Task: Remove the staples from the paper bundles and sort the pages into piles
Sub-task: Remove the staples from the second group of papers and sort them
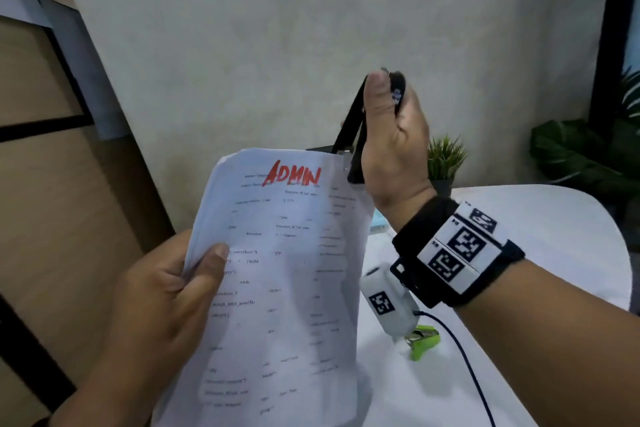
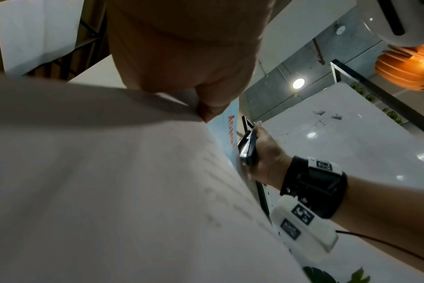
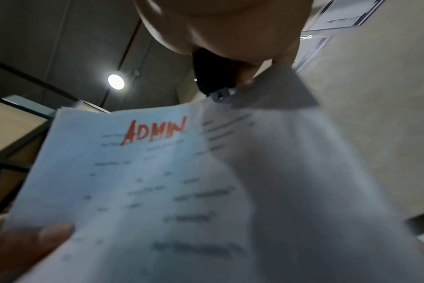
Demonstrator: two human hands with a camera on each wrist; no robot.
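Both hands busy, paper bundle [image 1: 277,288] upright, lengthwise vertical

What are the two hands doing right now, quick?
Left hand: grip closed on the paper bundle marked ADMIN, held up off the table.
Right hand: grip closed on a black stapler at the bundle's top corner.

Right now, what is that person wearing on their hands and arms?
Both hands are bare, with no gloves or sleeves showing. The right wrist has a wide black strap with white labels printed with black square codes. A white camera box with another code hangs under it, and a thin dark cable trails away.
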